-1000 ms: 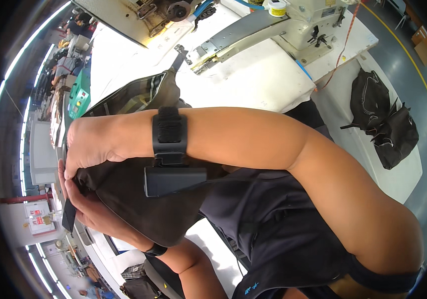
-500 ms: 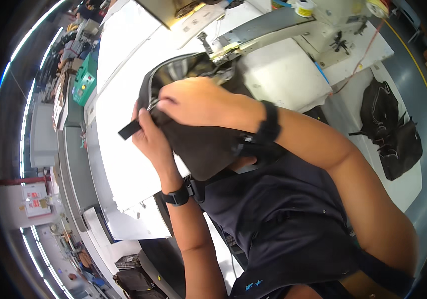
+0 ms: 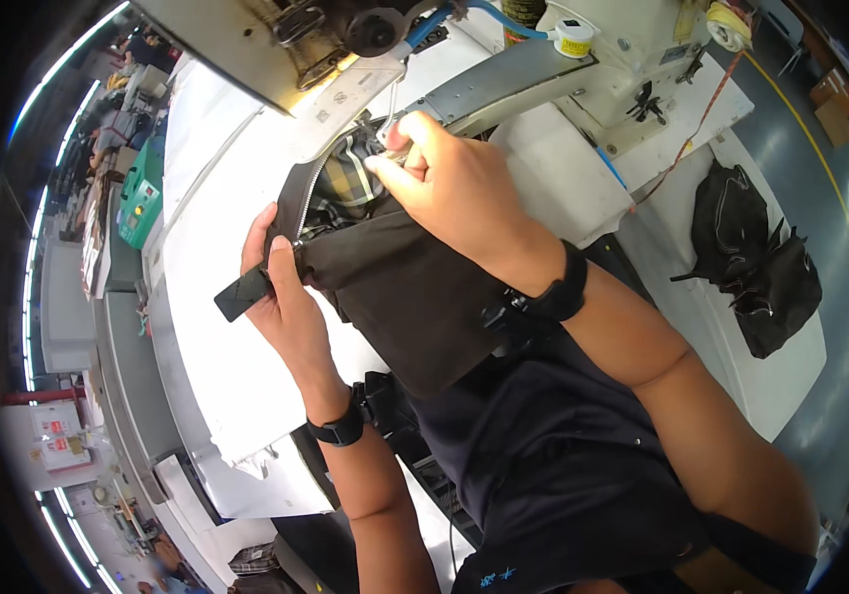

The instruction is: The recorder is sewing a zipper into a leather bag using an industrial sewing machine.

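A dark brown fabric bag (image 3: 404,307) lies in front of me, its mouth gaping on a plaid lining (image 3: 347,186). Silver zipper teeth (image 3: 309,194) run along the far left edge of that mouth. My left hand (image 3: 291,312) grips the bag's left corner, thumb on top by the zipper's end, beside a dark strap tab (image 3: 241,294) that sticks out. My right hand (image 3: 469,193) is curled at the far end of the opening, thumb and forefinger at the bag's edge close to the sewing machine's needle area; what lies exactly between the fingertips is hidden.
The sewing machine's arm (image 3: 513,81) stretches across the far side, its head (image 3: 246,49) overhanging at top left. A small white tub (image 3: 573,38) stands on it. More dark fabric pieces with zippers (image 3: 751,257) lie on the right-hand surface. A green case (image 3: 140,193) sits at left.
My right hand has moved from beside my left hand to the far right end of the bag's mouth. More plaid lining shows. My left hand has shifted slightly left, still gripping the corner.
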`<state>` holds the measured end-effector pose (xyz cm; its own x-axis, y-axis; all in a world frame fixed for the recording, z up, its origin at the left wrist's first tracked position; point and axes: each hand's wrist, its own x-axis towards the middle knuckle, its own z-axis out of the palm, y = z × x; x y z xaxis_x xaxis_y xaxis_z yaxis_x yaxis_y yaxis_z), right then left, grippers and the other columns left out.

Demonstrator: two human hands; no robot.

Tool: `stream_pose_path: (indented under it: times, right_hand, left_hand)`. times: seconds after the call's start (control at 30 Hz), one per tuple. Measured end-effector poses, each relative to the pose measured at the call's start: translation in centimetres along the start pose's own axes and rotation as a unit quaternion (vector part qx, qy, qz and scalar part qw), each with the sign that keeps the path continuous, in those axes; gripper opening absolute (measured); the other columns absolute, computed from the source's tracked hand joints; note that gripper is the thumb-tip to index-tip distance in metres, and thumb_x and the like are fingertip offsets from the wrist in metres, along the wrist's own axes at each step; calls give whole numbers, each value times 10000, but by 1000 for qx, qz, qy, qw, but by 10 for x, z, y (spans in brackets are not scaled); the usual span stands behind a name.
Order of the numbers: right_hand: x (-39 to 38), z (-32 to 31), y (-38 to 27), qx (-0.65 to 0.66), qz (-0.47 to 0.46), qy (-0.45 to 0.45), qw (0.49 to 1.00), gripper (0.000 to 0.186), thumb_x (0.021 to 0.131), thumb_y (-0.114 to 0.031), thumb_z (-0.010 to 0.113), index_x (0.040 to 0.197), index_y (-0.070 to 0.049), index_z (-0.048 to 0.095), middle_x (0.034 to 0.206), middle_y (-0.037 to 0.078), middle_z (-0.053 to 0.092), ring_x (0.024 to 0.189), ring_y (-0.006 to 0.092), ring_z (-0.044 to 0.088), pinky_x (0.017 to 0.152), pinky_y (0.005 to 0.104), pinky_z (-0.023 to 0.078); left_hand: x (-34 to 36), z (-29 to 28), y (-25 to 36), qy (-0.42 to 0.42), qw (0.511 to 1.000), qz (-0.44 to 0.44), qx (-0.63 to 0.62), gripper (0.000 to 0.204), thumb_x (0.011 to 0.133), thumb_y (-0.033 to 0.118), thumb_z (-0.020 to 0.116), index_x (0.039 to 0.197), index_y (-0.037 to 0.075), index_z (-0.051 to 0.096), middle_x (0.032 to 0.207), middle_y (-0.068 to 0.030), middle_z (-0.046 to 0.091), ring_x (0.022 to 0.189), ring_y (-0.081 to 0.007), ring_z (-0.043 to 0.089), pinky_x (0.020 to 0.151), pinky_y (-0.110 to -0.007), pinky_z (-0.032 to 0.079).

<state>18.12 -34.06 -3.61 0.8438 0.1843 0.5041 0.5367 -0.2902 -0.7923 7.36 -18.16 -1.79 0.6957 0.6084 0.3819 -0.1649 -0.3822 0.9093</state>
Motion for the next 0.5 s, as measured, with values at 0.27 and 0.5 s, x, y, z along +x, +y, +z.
stream_pose_path:
  times: [0.27,0.5]
  right_hand:
    - [-15,9,20,34,-196,-127,972,245,924,-251,761,1068,-54,732,803,101,703,754,285,701,678,390,548]
    - [-12,3,14,-23,-245,-162,956,227,937,-274,740,967,-50,765,878,75,722,860,299,666,795,407,525]
  left_hand:
    - [-1,-15,-5,-14,1000,16,-8,303,1064,113,548,1322,15,673,833,21,629,653,-25,494,558,-194,383]
    - [7,-13,-13,-14,999,33,0,323,1054,105,545,1330,2,676,1009,-4,683,775,-23,522,666,-188,397]
